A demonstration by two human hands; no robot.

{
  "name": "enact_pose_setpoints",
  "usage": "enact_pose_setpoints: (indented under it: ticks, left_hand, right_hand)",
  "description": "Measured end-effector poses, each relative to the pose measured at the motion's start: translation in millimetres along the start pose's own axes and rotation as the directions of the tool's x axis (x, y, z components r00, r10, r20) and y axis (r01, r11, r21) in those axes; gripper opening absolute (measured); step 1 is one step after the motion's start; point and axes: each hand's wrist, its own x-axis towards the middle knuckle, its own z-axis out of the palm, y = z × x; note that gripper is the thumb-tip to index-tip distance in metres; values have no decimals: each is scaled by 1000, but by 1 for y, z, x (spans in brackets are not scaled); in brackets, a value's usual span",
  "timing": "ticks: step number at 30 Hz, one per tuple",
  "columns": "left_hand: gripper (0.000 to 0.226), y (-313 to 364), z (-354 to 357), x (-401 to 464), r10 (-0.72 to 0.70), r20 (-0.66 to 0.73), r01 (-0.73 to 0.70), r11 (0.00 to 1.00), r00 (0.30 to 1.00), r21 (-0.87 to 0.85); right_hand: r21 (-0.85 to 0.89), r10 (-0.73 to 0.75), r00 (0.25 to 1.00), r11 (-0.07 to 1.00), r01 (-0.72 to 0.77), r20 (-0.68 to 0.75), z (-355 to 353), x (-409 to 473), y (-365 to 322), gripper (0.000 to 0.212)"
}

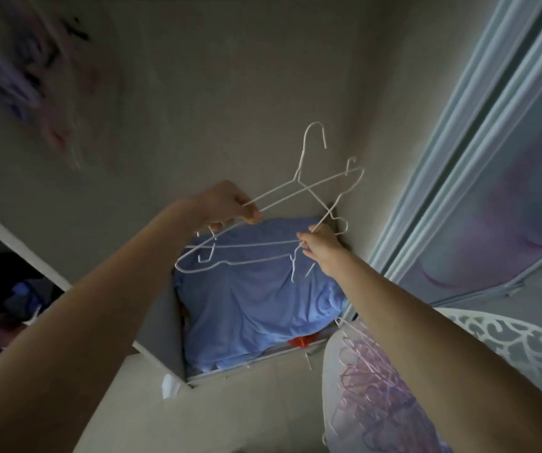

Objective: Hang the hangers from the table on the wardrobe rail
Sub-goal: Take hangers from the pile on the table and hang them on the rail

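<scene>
Two tangled white wire hangers [273,220] are pinched by the left hand [230,204] and right hand [320,248], one hook pointing to twelve o'clock, no rail seen.

Both bare forearms are reaching forward and upward, converging toward the middle of the view. The left hand [230,204] is curling its fingers and thumb around a thin white wire hanger [312,188], pinching one end of its shoulder bar, with the hook rising above and to the right of the grip. The right hand [320,246] is pinching a second white wire hanger [230,253] near its neck, the frame stretching leftward from that grip, beneath the left hand.
</scene>
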Motion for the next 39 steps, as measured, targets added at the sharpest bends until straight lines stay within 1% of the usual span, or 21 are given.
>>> enact_pose_setpoints:
  ticks: [1,3,5,7,9,10,12,13,15,17,19,21,24,27,31,35,37,39]
  left_hand:
    - [13,-6,-11,1,-10,-18,10,1000,1000,-19]
    - [16,-19,-32,3,-30,-67,26,998,997,-58]
    - [19,-30,-50,6,-48,-120,37,995,992,-93]
    - [21,-39,-66,10,-60,-177,40,993,982,-113]
    - [20,-48,-80,14,-77,-254,48,992,964,-118]
    - [22,-52,-86,16,-88,-287,59,992,954,-107]
    - [34,-58,-94,24,-95,-339,71,994,936,-84]
    - [36,-60,-98,26,-101,-355,82,994,929,-68]
    - [34,-60,-105,29,-132,-401,136,991,906,-18]
    - [33,-52,-112,28,-152,-489,199,979,859,46]
    - [34,-42,-120,27,-103,-573,217,967,813,135]
    - [33,-29,-128,27,-31,-629,213,953,777,216]
    - [32,-7,-135,22,70,-687,226,916,723,331]
    - [32,9,-143,21,123,-725,273,873,678,403]
    - [32,30,-159,25,57,-766,410,817,641,404]
    - [34,49,-165,38,-23,-783,501,780,621,375]
    - [34,52,-168,44,-38,-782,519,767,623,376]
    - [33,48,-173,48,-58,-779,531,763,624,369]
  right_hand:
    - [44,5,1000,999,-6,26,13,-2,-10,45]
    - [84,6,998,996,-11,63,34,-2,-26,49]
    - [47,-51,995,998,47,89,53,-3,-37,46]
    - [-9,-131,990,991,132,58,68,1,-47,43]
    - [-30,-202,979,979,203,32,78,4,-56,54]
    - [-63,-224,974,972,225,8,82,6,-62,57]
    - [-120,-254,967,961,250,-17,82,9,-73,54]
    - [-164,-281,959,948,273,-30,81,8,-81,52]
    - [-307,-358,933,893,330,-39,77,6,-100,49]
    - [-511,-424,905,779,362,-5,69,3,-119,49]
    - [-730,-474,880,595,336,18,60,1,-138,48]
    - [-845,-544,839,438,306,22,54,-2,-158,43]
    - [-934,-620,784,262,242,29,49,-10,-188,35]
    - [-987,-671,739,72,142,58,45,-16,-219,33]
    - [-988,-711,686,-124,93,154,34,-12,-249,33]
    - [-955,-714,639,-265,132,286,28,3,-263,30]
    - [-938,-699,629,-301,173,341,29,12,-267,29]
    - [-924,-685,623,-315,215,378,32,19,-273,30]
